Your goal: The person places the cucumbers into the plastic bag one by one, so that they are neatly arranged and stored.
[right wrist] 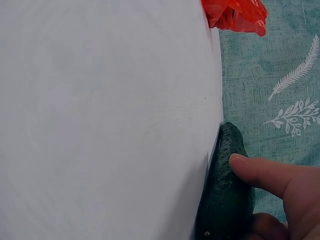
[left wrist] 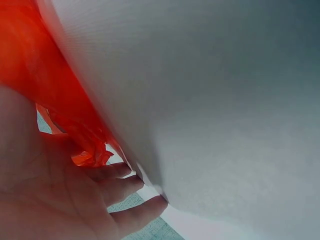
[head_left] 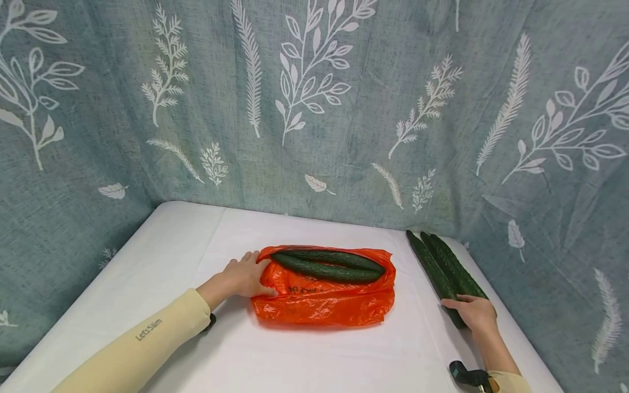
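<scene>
An orange-red plastic bag (head_left: pixel 321 311) lies on the table with two dark green cucumbers (head_left: pixel 326 267) lying side by side on it. My left hand (head_left: pixel 243 275) is at the bag's left end, its thumb and fingers spread against the plastic. In the left wrist view the fingers of the left hand (left wrist: pixel 65 185) are fairly straight, beside the red plastic. At the table's right side three more cucumbers (head_left: pixel 439 267) lie lengthwise together. My right hand (head_left: pixel 475 314) grips the near part of this group. The right wrist view shows its thumb on a cucumber (right wrist: pixel 225 200), with other fingers curled on the far side.
A white cloth covers the table (head_left: pixel 196 349). Grey-green curtains (head_left: pixel 314 180) with white leaf prints hang along the back and both sides, close to the right-hand cucumbers. A small black device (head_left: pixel 464 374) is strapped to the right wrist.
</scene>
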Available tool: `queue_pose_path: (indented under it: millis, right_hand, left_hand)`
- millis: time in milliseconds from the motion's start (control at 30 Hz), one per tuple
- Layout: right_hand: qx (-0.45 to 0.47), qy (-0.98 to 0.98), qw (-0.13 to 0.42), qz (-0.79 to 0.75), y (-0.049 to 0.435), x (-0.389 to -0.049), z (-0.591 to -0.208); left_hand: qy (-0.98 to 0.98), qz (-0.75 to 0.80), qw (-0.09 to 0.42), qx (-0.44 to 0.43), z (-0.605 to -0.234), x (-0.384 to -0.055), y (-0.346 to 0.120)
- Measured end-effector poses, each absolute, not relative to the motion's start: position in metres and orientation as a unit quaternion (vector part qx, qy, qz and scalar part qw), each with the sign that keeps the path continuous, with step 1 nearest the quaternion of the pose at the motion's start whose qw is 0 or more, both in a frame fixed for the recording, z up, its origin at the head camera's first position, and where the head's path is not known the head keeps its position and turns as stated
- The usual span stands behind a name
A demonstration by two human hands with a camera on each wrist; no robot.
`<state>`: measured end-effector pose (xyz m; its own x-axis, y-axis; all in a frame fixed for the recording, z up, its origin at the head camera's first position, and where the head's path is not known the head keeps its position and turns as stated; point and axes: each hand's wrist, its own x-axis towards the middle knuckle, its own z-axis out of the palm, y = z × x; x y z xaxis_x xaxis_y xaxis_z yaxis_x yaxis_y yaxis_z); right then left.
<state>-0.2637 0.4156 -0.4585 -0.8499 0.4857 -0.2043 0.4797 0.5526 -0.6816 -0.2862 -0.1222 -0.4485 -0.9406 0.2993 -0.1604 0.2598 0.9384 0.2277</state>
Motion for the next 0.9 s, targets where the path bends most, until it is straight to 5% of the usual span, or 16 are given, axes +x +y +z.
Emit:
queue_pose_path:
  millis: [900]
  right_hand:
    - [-0.285, -0.848, 0.011, 0.446, 0.4192, -0.2675, -0.4555]
  left_hand:
    - [0.980, 0.101, 0.093, 0.143, -0.4494, -0.2863, -0.1222]
